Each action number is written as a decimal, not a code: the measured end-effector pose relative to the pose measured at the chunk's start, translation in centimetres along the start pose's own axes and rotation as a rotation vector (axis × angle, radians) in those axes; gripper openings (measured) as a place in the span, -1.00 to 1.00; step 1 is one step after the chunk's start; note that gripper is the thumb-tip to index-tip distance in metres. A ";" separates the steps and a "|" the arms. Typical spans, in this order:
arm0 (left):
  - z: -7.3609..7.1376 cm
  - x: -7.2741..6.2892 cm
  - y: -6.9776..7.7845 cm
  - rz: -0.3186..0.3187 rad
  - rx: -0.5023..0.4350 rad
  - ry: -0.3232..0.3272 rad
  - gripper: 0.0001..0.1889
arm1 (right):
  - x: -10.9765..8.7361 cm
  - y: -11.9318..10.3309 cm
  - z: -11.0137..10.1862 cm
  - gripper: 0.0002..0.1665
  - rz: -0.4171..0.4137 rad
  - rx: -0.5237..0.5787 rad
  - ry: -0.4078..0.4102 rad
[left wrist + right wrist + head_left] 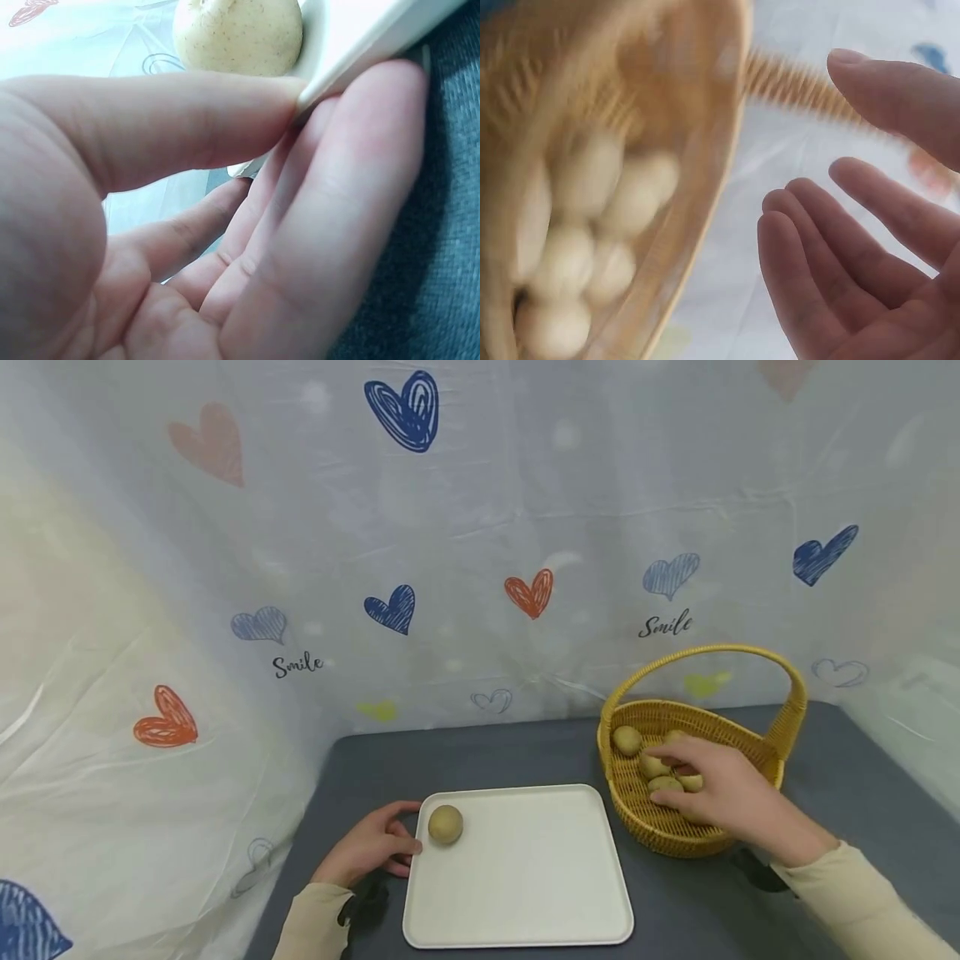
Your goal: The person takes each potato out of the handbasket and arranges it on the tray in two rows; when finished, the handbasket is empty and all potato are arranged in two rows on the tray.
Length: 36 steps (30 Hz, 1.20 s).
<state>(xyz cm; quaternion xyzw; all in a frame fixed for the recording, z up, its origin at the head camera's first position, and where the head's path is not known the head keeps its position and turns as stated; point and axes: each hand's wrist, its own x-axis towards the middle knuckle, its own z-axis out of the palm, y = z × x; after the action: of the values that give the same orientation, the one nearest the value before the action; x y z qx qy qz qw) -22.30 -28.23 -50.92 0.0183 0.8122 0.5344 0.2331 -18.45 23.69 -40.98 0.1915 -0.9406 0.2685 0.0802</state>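
My left hand [375,842] pinches the left edge of a white rectangular tray [525,877], thumb on the rim and fingers at the underside in the left wrist view. A round, pale-brown potato [446,824] sits in the tray's far left corner, close to that thumb. Over the yellow wicker basket [652,835], my right hand [723,785] is spread with nothing between thumb and fingers. Several potatoes [562,259] lie in the basket, some of them covered by the right hand in the head view; the right wrist view of them is blurred.
The basket's tall arched handle [705,649] rises above its far side. A dark grey tabletop [480,752] carries both tray and basket. Behind and to the sides hangs a pale sheet [457,527] printed with hearts and "Smile".
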 end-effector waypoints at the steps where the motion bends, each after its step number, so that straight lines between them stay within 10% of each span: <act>1: -0.1 0.0 0.0 0.000 -0.003 0.001 -0.11 | 0.3 0.8 -0.5 -0.35 0.021 -0.016 -0.003; 17: -0.3 -0.2 0.0 0.013 -0.030 0.000 -0.13 | 6.1 8.2 -1.4 -0.19 0.207 -0.032 -0.193; 36: -0.3 -0.1 0.0 0.000 -0.032 0.005 -0.12 | 6.5 10.9 0.6 -0.36 0.192 -0.110 -0.219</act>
<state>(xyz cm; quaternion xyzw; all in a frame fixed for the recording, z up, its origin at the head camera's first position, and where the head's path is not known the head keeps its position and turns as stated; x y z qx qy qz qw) -22.36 -28.50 -50.82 0.0130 0.8041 0.5475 0.2313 -28.83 29.78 -45.02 0.1240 -0.9710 0.2006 -0.0383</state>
